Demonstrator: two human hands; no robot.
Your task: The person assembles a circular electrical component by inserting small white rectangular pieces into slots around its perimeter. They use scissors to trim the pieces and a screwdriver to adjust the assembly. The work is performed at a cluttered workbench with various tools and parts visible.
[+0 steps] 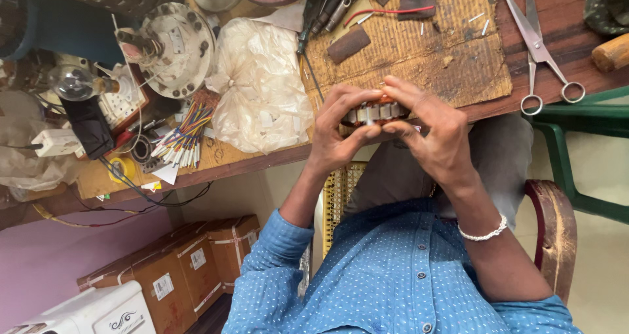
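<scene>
Both your hands are clamped together on the stator [375, 113], held just above the near edge of the bench [537, 85]: left hand [337, 134] from the left, right hand [436, 134] from the right. Its copper windings show between the laminations, so winding seems under way; scissors [540, 46] and wire bundle [187, 134] lie untouched.

Slotted metal stator core [377, 112], copper windings, horizontal
</scene>
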